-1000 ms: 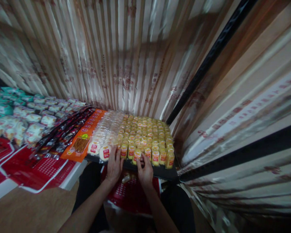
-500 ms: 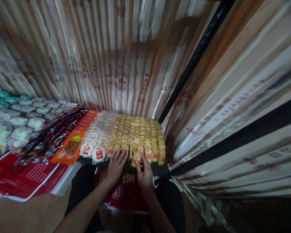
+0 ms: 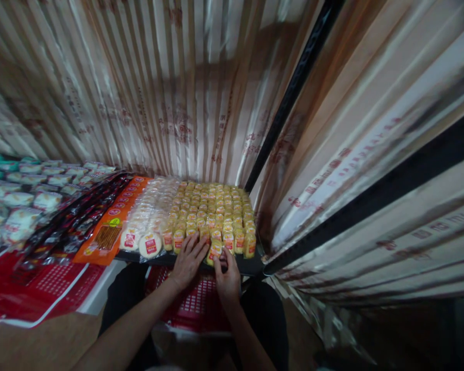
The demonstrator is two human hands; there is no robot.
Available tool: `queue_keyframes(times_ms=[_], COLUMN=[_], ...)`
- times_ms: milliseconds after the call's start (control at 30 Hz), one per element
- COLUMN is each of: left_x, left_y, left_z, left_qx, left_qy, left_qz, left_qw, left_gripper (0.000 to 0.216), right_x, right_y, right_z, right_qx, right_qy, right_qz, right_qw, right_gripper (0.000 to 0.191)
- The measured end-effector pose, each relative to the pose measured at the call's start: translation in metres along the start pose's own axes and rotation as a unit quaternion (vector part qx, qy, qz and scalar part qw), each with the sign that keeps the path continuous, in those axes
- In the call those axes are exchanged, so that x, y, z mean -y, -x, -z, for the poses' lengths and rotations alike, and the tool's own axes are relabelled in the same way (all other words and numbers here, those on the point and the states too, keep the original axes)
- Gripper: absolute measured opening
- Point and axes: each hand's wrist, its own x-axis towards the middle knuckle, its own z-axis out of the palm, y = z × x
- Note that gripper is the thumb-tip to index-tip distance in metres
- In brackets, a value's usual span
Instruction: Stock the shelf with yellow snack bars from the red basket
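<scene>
Between the left hand (image 3: 187, 264) — loosely outspread — and the right hand (image 3: 227, 278), pinching it, sits a yellow packet (image 3: 215, 249)

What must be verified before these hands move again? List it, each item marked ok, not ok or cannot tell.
1. Right hand touching the front yellow packet: ok, fingertips at its right side.
2. Firm grip on that packet: cannot tell.
3. Packet level with its row: not ok, it sits forward of the packets to its right.
4. Left hand at the front row: ok, fingers spread over the packets there.
5. Round white packets clear of both hands: ok.
6. Orange bag untouched: ok.
</scene>
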Motion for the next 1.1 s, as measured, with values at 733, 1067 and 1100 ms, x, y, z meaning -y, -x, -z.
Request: queue_keyframes(times_ms=[733, 1067, 1100], left_x=[0.017, -0.012, -0.015], left_y=[-0.002, -0.026, -0.029], left_z=[-0.009, -0.011, -0.013], left_qx=[0.035, 0.010, 0.005], left_qy=[0.040, 0.048, 0.045], left_qz=[-0.071, -0.065, -0.062], left_qw=[0.996, 0.997, 0.997], left_gripper=[0.040, 0.040, 0.038], right_x=[-0.007, -0.024, -0.025], right_y=[-0.006, 0.005, 0.006], right_z=[0.006, 0.024, 0.024], right_qx=[-0.003, -0.005, -0.004], right_qy=[-0.001, -0.027, -0.030], right_qz=[-0.021, -0.052, -0.054], right_qw=[1.000, 0.998, 0.998], right_gripper=[0.046, 0.047, 0.047])
